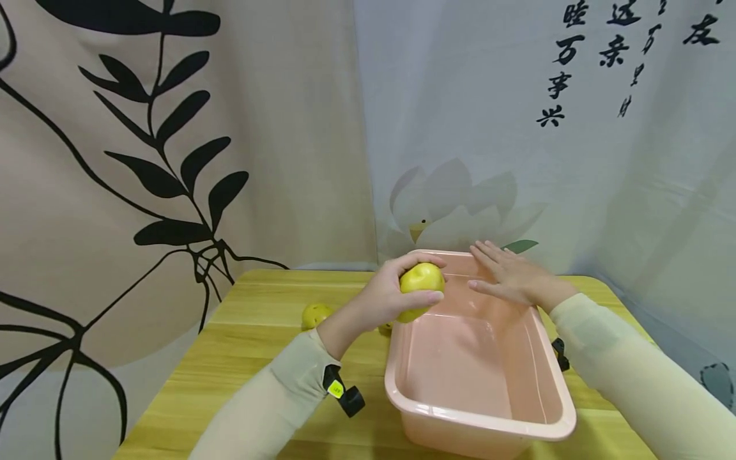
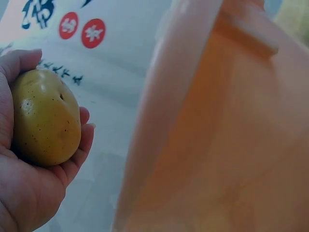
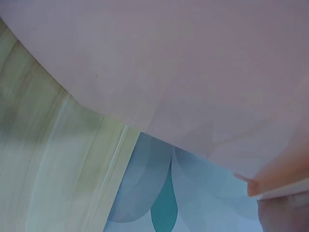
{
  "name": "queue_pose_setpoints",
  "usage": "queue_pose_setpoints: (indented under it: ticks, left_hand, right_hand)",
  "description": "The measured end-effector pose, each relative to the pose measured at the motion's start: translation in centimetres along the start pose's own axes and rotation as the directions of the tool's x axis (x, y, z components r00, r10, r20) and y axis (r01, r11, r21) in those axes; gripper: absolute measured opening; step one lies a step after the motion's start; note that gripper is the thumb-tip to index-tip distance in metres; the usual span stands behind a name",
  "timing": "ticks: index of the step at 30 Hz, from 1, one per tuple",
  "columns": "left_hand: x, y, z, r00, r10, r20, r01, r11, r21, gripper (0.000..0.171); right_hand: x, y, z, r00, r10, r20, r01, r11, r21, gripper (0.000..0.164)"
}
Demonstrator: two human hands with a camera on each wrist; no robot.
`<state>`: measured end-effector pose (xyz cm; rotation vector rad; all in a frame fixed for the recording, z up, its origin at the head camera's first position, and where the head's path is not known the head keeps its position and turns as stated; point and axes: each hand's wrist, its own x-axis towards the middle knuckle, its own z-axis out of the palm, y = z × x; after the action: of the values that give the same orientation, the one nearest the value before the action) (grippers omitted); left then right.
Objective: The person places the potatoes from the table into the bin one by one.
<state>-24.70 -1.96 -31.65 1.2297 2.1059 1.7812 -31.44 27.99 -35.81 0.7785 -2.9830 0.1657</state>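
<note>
Left hand [image 1: 382, 297] curled round a smooth, speckled yellow-green pear [image 1: 421, 281], held over the near-left rim of the glossy pink plastic tub [image 1: 552, 377]. Right hand [image 1: 512, 275] flat, fingers straight, on the tub's far rim. Wood-grain surface [image 1: 259, 332]. Second pear [image 1: 315, 314] on the surface left; another mostly hidden behind the wrist.

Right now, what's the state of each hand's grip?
Left hand: closed around the yellow fruit.
Right hand: open, fingers straight, resting on the pink basin rim.
</note>
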Motion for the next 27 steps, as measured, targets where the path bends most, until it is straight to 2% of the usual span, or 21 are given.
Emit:
queue_pose_setpoints:
  ticks: [7, 10, 13, 17, 22, 27]
  left_hand:
    - [1.3, -0.1, 0.4, 0.997, -0.067, 0.041, 0.059, 0.984, 0.171, 0.044]
    - [1.8, 0.0, 0.6, 0.991, -0.097, 0.087, 0.077, 0.975, 0.207, 0.043]
    - [2.4, 0.2, 0.9, 0.975, -0.138, 0.175, 0.097, 0.969, 0.226, 0.041]
    - [3.0, 0.2, 1.5, 0.940, -0.194, 0.281, 0.112, 0.953, 0.283, 0.041]
    - [3.2, -0.1, 2.5, 0.920, -0.216, 0.327, 0.079, 0.919, 0.387, 0.045]
    - [3.5, -0.7, 3.4, 0.896, -0.228, 0.381, 0.048, 0.902, 0.428, 0.046]
  right_hand:
    - [-0.1, -0.2, -0.3, 0.999, 0.016, 0.036, -0.015, 1.000, -0.024, 0.089]
    - [-0.1, -0.1, -0.4, 0.998, 0.023, 0.053, -0.021, 0.999, -0.048, 0.090]
    - [-0.2, 0.0, -0.4, 0.998, 0.024, 0.054, -0.021, 0.998, -0.053, 0.092]
    - [-0.4, 0.0, -0.4, 0.999, 0.016, 0.044, -0.013, 0.998, -0.056, 0.091]
    - [-0.4, -0.1, -0.4, 0.999, 0.008, 0.034, -0.007, 0.999, -0.052, 0.089]
    - [-0.3, -0.3, -0.5, 0.999, 0.019, 0.047, -0.017, 0.999, -0.044, 0.087]
